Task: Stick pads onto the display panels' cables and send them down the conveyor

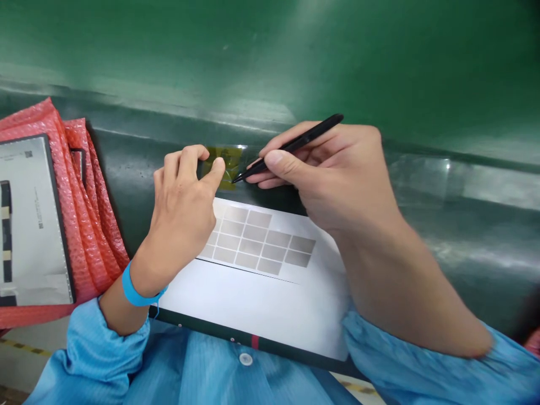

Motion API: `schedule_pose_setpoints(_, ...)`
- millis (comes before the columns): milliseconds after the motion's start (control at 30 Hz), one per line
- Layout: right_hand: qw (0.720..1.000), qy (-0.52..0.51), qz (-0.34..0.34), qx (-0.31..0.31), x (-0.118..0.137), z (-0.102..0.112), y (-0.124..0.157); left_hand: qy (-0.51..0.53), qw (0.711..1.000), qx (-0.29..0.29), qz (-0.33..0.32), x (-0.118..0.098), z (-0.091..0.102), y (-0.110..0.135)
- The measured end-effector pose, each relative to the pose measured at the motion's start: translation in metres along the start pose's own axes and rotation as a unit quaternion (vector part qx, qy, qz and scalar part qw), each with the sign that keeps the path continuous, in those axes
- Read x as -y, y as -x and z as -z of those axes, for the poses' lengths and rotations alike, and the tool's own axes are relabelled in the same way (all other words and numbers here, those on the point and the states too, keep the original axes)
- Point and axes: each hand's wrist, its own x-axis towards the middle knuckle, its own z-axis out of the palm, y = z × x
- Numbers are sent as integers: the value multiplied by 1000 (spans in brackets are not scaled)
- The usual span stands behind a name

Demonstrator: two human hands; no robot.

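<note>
My right hand (329,169) grips a slim black pen (312,134), its pointed tip aimed down to the left. That tip meets, or hovers just over, a small see-through yellow film (231,154) on the dark green surface; contact is hard to tell. At the film's left side is my left hand (183,197), thumb and index finger apart, the other fingers bent. Nothing shows between them. Below both hands lies a white sheet (253,298) with rows of grey rectangles, partly covered by my left hand and right forearm.
On the left, a flat grey panel (34,225) with dark edges rests on stacked red bubble-wrap sleeves (95,225). The green work surface (236,62) stretches away at the back. Its front edge (202,329) runs close to my body.
</note>
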Motion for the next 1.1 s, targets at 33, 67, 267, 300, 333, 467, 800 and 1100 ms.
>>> schedule_pose_setpoints(33, 1000, -3, 0, 2, 0, 0, -1, 0, 1000, 0, 0, 0, 0, 0)
schedule_pose_setpoints(67, 1000, -6, 0, 3, 0, 0, -2, 2, 1000, 0, -1, 1, 0, 0)
schedule_pose_setpoints(267, 999, -26, 27, 11, -7, -2, -4, 17, 1000, 3, 3, 2, 1, -1)
schedule_pose_setpoints(300, 999, -34, 28, 15, -8, -2, -4, 19, 1000, 4, 7, 2, 2, -1)
schedule_pose_setpoints(333, 998, -45, 28, 18, -10, -1, -4, 20, 1000, 4, 12, 2, 2, -1)
schedule_pose_setpoints(467, 993, -112, 15, 17, -17, 3, -7, 25, 999, -16, 22, 4, -5, -4)
schedule_pose_setpoints(800, 966, -235, 24, -100, 8, 63, 18, 11, 986, -165, -28, 45, -11, -25)
schedule_pose_setpoints(1100, 875, -291, 98, -376, -49, 175, 171, -102, 974, -191, -62, -28, 34, -22)
